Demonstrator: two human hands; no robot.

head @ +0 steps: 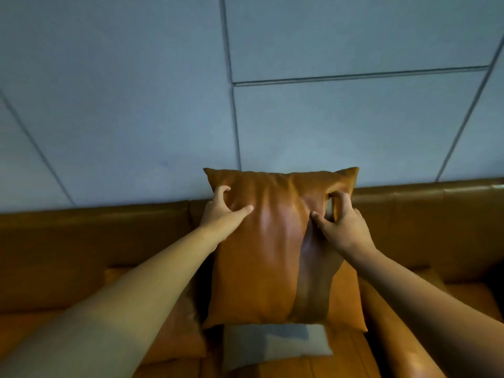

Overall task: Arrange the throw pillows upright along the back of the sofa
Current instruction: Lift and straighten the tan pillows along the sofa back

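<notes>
Head view: left hand [222, 214] and right hand [341, 225] each pinch the upper face of the tan leather throw pillow [267, 255] at frame centre, standing it against the sofa backrest [95, 227]. Placement step appears under way; next move likely calls for seating its lower edge, then letting go. Long axis runs vertically in frame, top edge toward the grey wall [136, 91]; a grey pillow [275, 345] and another tan pillow [346, 296] lie at lower centre.

Dim, bluish light; soft overall blur; sheen streak on pillow [272, 241]; wide-angle edge bending.
</notes>
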